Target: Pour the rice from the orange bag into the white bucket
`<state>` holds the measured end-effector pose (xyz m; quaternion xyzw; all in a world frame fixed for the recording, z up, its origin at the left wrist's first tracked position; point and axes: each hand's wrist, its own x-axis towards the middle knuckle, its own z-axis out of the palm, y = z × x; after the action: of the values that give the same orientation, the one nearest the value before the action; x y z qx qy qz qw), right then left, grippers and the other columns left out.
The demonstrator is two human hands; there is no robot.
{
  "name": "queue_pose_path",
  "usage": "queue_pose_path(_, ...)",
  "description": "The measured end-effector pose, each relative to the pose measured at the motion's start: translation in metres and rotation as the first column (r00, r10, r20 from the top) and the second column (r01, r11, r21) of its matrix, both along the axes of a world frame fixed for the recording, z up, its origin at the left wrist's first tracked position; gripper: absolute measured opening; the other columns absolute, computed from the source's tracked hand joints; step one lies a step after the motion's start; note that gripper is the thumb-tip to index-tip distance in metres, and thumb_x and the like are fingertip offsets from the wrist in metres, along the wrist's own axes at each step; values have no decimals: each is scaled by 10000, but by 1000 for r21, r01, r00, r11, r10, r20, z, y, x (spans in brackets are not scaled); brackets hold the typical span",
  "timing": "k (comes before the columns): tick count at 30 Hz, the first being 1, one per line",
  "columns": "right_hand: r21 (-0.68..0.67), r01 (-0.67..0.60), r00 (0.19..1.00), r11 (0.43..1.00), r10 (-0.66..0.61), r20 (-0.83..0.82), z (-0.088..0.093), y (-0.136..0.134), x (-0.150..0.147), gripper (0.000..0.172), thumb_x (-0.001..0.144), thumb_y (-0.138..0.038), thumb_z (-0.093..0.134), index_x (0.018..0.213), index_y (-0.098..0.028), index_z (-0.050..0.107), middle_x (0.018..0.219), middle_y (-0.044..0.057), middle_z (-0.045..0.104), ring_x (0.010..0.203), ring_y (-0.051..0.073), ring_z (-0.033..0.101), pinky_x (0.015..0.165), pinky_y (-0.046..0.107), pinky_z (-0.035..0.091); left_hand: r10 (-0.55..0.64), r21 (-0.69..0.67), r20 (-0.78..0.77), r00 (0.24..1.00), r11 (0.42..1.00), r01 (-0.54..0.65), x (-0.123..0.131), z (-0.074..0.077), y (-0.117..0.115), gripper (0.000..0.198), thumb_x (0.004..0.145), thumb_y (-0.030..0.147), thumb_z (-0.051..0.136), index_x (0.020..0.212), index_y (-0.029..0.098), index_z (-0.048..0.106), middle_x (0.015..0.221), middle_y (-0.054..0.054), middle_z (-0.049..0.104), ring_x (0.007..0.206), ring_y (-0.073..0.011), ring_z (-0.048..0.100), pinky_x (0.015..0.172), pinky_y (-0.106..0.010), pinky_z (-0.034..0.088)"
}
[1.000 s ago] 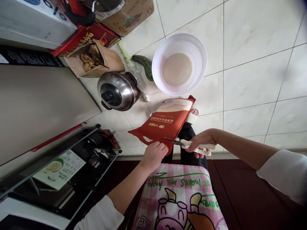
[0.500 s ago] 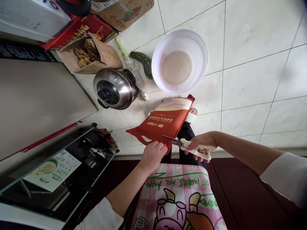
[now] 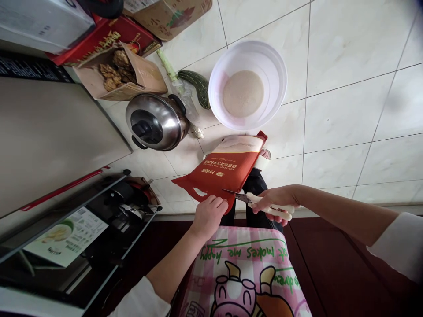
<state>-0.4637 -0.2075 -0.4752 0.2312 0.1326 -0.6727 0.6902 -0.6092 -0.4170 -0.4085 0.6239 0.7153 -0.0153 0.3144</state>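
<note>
My left hand (image 3: 208, 216) grips the lower edge of a red-and-white rice bag (image 3: 220, 169), with fingers over its front. My right hand (image 3: 274, 199) is closed around the white handles of kitchen scissors (image 3: 261, 204). Their steel blades point left and sit against the bag's lower right edge, a little right of my left hand. Beyond the bag, a white plastic bowl (image 3: 264, 57) rests on the tiled floor, holding a pale beige mass (image 3: 243, 93).
A stainless lidded pot (image 3: 153, 122) and a cardboard box of dried mushrooms (image 3: 145, 72) stand left of the bowl, beside a green gourd (image 3: 193, 88). A dark red counter edge (image 3: 324, 237) runs below the floor. My pink checked apron (image 3: 244, 273) fills the bottom. A black rack (image 3: 109, 207) is at left.
The whole view has drifted slightly, and the bag and scissors have shifted a little left. Both hands keep the same hold.
</note>
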Motion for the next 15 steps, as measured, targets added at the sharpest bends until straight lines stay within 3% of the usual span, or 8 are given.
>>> queue_pose_path(4,-32,35,997,999,-33,63,-7,-10,2,399,774,-486,680,1021,-192,572,774,58,593,654,165,590,541,273,530,-6,-9,12,1000,1000,6,-2,1,-2,188,885,57,528,828,182,657,782,-3,674,724,-148,585,568,-241,471)
queue_pose_path(8,-107,105,993,989,-98,69,-7,-10,4,373,763,-485,670,991,-204,578,664,-4,517,532,108,496,478,227,460,-21,-52,20,1000,998,22,-3,0,-3,218,895,52,498,864,194,661,826,-6,676,781,-149,597,601,-239,489)
queue_pose_path(11,-79,111,993,991,-109,40,-4,-5,5,368,756,-494,664,964,-205,572,604,-24,473,464,88,418,419,205,382,-16,-47,29,999,999,18,-2,-2,-3,226,894,50,494,893,195,666,868,-17,687,823,-159,605,633,-250,503)
queue_pose_path(15,-18,100,995,995,-99,28,-4,-9,4,392,753,-500,673,983,-198,574,647,8,536,514,116,496,473,236,444,-8,-6,21,1000,1000,9,-2,-1,-1,226,905,58,482,885,190,663,856,-19,693,808,-160,606,620,-251,495)
